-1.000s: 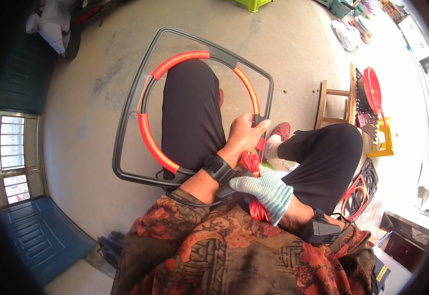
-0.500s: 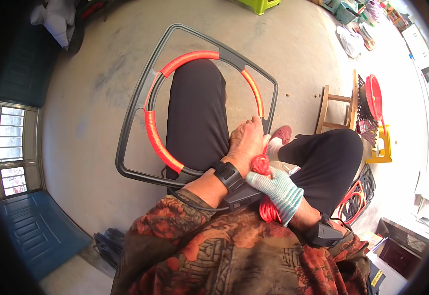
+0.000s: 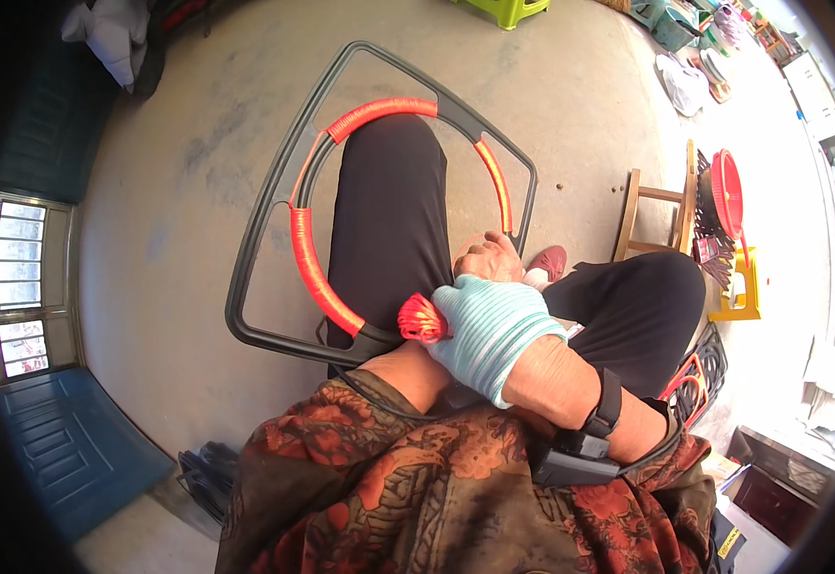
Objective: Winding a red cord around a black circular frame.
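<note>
A black frame (image 3: 263, 212) with a ring inside it rests over my right-of-lap-facing dark trouser knee. Red-orange cord (image 3: 305, 251) is wound tightly round several stretches of the ring. My bare left hand (image 3: 494, 256) is closed at the ring's near right side, gripping the frame below a wound stretch; its wrist is hidden. My right hand (image 3: 496, 320), in a white and pale-green striped knitted glove, crosses over the left wrist. It is closed round a looped bundle of red cord (image 3: 422, 319), which sticks out to the left. The cord running from bundle to ring is hidden.
A wooden stool (image 3: 655, 212) lies to the right, near a red basket (image 3: 725, 193) and a yellow stool (image 3: 745, 287). Another frame with red cord (image 3: 690, 387) leans at the lower right. A green stool (image 3: 504, 10) stands ahead. Blue panelled door (image 3: 83, 440) at left.
My right hand has swung left across my left wrist, carrying the cord bundle from the right side to the left. The frame has shifted slightly; my left hand stays at the ring's right side.
</note>
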A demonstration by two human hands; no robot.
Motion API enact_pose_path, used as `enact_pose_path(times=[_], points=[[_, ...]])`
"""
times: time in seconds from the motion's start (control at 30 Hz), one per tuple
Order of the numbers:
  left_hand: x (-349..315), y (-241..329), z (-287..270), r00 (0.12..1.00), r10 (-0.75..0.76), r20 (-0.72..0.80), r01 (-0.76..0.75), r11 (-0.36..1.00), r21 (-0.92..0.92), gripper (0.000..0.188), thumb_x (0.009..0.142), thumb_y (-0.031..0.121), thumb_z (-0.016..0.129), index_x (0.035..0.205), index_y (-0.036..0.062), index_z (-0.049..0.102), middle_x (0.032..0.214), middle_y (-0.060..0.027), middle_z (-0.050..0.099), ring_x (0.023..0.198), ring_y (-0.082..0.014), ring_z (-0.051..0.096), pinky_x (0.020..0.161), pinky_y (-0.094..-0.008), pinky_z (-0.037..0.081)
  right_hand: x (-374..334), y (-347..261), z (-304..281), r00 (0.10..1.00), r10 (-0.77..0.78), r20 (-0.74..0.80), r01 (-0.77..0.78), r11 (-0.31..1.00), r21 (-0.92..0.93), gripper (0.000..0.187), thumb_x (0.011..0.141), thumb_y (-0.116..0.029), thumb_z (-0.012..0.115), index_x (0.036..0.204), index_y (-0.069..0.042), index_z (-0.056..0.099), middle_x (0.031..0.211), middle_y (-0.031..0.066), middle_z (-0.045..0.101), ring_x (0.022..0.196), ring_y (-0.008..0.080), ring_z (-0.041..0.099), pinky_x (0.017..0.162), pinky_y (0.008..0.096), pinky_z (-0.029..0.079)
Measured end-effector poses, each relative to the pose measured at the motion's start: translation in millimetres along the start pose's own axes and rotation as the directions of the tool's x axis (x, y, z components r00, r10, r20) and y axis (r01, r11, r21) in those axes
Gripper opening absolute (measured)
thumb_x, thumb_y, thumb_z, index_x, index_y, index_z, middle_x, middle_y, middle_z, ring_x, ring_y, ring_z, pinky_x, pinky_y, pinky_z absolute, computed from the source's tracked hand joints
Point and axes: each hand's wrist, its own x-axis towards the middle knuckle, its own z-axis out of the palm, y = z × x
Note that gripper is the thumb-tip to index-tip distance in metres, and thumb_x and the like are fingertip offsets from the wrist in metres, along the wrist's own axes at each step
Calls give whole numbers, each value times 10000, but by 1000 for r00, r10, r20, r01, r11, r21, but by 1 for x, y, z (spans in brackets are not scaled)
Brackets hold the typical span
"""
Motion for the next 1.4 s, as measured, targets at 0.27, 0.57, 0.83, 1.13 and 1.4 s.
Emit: enact_pose_path(times=[0.27,0.57,0.83,1.13,1.4], points=[[3,-2,9,965,52,-256,-111,970,-219,263,902,251,563,1015,15,534,839,-78,658,756,-194,675,607,-351,554,-27,16,-3,976,216,-36,-189,913,361,430,766,-411,723,884,-17,599,743,204,641,724,395,637,679,443,508],[2,-23,-8,969,149,-199,-214,909,-359,486,790,394,731,997,6,525,839,-141,663,781,-277,687,654,-383,547,-40,36,10,964,221,-147,-100,816,570,386,757,-368,760,857,-15,643,756,170,642,720,351,642,659,397,503],[7,-17,9,974,75,-213,-111,980,-165,544,778,421,735,1010,-26,527,826,-147,667,758,-265,693,633,-365,549,-30,26,-3,975,195,105,-221,885,410,411,798,-404,712,915,-15,657,782,224,644,764,383,643,690,429,501],[3,-7,19,952,123,-279,-122,992,23,692,776,443,720,1118,-116,500,810,-132,658,736,-225,681,586,-333,555,-21,54,10,871,70,486,-473,383,793,333,819,-359,746,943,-53,706,657,5,617,608,91,582,570,274,468],[-5,-12,5,971,166,-170,-217,910,-354,614,764,337,748,1114,-80,466,874,-198,653,832,-321,677,682,-405,561,-15,56,5,956,-89,280,-78,843,533,378,802,-348,747,923,2,673,680,129,633,649,204,626,641,326,502]])
